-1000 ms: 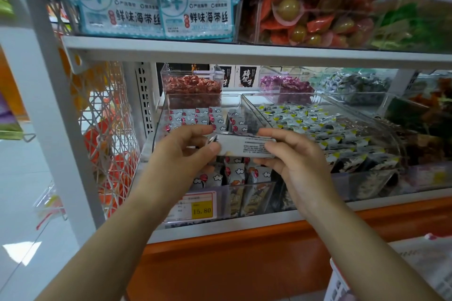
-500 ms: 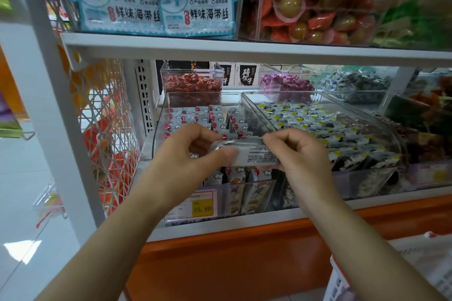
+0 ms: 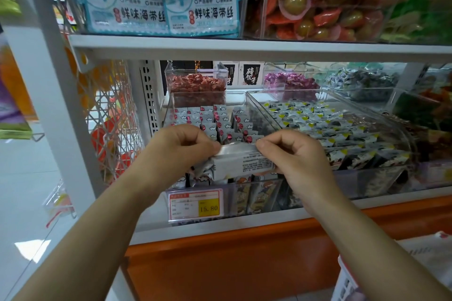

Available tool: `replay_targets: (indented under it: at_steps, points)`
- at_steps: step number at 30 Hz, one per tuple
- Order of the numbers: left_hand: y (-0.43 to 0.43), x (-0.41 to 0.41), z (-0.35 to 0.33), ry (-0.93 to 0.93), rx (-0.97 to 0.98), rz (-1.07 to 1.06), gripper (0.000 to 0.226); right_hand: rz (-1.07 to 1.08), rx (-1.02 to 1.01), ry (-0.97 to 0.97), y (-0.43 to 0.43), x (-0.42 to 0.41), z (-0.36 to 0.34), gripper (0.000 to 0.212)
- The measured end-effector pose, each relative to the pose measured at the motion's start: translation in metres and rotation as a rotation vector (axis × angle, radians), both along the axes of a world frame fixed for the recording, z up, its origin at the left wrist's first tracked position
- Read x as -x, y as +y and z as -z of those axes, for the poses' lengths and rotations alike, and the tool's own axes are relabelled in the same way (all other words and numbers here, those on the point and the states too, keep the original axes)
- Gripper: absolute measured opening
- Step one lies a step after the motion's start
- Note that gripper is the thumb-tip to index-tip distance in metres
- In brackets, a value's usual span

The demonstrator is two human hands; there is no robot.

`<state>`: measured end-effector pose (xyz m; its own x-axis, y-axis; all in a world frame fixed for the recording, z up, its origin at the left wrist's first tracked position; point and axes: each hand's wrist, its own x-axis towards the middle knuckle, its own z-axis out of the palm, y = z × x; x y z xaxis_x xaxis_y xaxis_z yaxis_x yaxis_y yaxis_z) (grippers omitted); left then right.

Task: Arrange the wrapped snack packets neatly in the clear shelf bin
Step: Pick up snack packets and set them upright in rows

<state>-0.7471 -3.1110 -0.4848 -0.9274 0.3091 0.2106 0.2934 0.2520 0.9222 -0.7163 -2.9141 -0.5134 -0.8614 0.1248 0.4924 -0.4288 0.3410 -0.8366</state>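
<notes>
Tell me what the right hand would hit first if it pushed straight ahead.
Probably the upright rows of packets in the clear bin, just beyond the packet the right hand pinches; depth is hard to judge from this view.

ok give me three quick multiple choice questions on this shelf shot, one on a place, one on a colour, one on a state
1. Where is the 15.80 price tag?
A. on the front of the clear bin, below the hands
B. on a shopping trolley
C. on a door

2. What colour is the panel under the shelf?
A. blue
B. green
C. orange

3. How is the white packet held?
A. it lies loose, with no hand on it
B. by the left hand and the right hand, one at each end
C. by the left hand alone

Answers:
1 A, the tag sits on the bin's front wall beneath the hands.
2 C, the base panel is plainly orange.
3 B, both hands pinch the packet's two ends.
</notes>
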Motion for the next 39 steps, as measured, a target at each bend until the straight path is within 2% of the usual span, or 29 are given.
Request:
replay_targets:
  at_steps: [4, 7, 10, 13, 16, 17, 19, 22, 25, 27, 28, 31, 34, 37, 39]
  points:
    - [0.0, 0.0, 0.001, 0.015, 0.004, 0.006, 0.031, 0.037, 0.062, -0.007, 0.0, 0.001, 0.001, 0.017]
    - [0.001, -0.004, 0.003, 0.029, 0.084, 0.045, 0.039, 0.032, 0.094, -0.012, 0.001, 0.002, 0.0, 0.018]
    - [0.003, -0.004, 0.005, 0.076, 0.156, 0.033, 0.024, -0.026, 0.069, -0.089, 0.008, 0.003, -0.005, 0.021]
    - [0.005, -0.004, 0.008, 0.109, 0.189, 0.036, 0.017, -0.117, 0.13, -0.176, 0.016, 0.005, -0.007, 0.022]
    - [0.008, -0.001, 0.011, 0.142, 0.193, -0.019, 0.01, -0.157, 0.147, -0.156, 0.018, 0.005, -0.006, 0.012]
    - [0.008, 0.0, 0.011, 0.14, 0.163, -0.048, 0.007, -0.186, 0.13, -0.153, 0.019, 0.005, -0.006, 0.015]
    - [0.008, 0.003, 0.011, 0.141, 0.09, -0.1, 0.005, -0.201, 0.029, -0.159, 0.018, 0.005, -0.006, 0.036]
    - [0.013, 0.01, 0.012, 0.226, 0.104, -0.182, 0.023, -0.132, -0.037, -0.095, 0.013, 0.011, -0.009, 0.036]
    - [0.017, 0.021, 0.013, 0.331, 0.157, -0.296, 0.042, 0.017, 0.132, 0.027, 0.009, 0.02, -0.012, 0.021]
    - [0.019, 0.029, 0.015, 0.364, 0.25, -0.33, 0.044, 0.119, 0.247, 0.062, 0.012, 0.026, -0.013, 0.012]
    - [0.021, 0.033, 0.016, 0.369, 0.318, -0.314, 0.043, 0.161, 0.262, 0.063, 0.014, 0.029, -0.012, 0.015]
    - [0.034, 0.05, 0.021, 0.388, 0.646, -0.19, 0.031, 0.204, 0.281, 0.052, 0.016, 0.035, -0.01, 0.022]
    - [0.042, 0.068, 0.025, 0.299, 0.953, -0.097, 0.047, 0.187, 0.3, 0.052, 0.017, 0.035, -0.009, 0.023]
    - [0.043, 0.077, 0.031, 0.261, 1.1, -0.052, 0.051, 0.176, 0.226, 0.018, 0.02, 0.034, -0.006, 0.034]
    - [0.042, 0.077, 0.033, 0.255, 1.121, -0.051, 0.049, 0.163, 0.198, 0.003, 0.021, 0.034, -0.006, 0.035]
